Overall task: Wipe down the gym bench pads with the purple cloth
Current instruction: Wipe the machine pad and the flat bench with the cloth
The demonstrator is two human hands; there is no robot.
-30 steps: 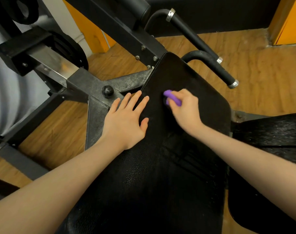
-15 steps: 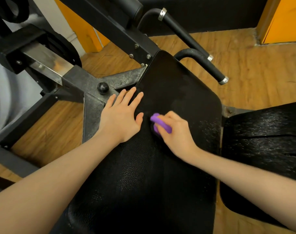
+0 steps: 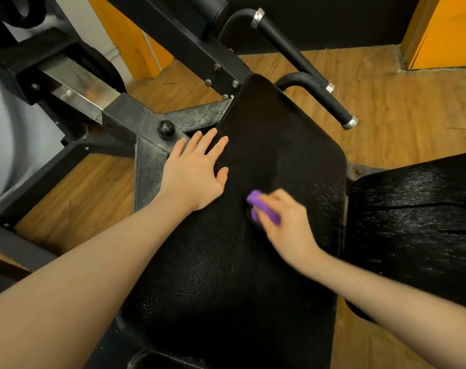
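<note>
Wooden plank flooring (image 3: 402,107) in a warm brown runs under everything I see, with orange wall panels (image 3: 444,30) at the far right and far left. On the left, a worn grey steel machine frame (image 3: 146,153) with a round black knob (image 3: 165,128) butts against the pad's left edge. Two black padded handle bars with chrome end caps (image 3: 319,94) jut out past the far right corner. My left hand (image 3: 193,171) lies flat on the left edge of the long black textured bench pad (image 3: 226,275), fingers straight and slightly spread. My right hand (image 3: 285,222), blurred, curls its fingers round the bunched purple cloth (image 3: 262,207), which sits on the pad's middle, just right of my left thumb. A second black glossy pad (image 3: 418,222) sits apart on the right.
</note>
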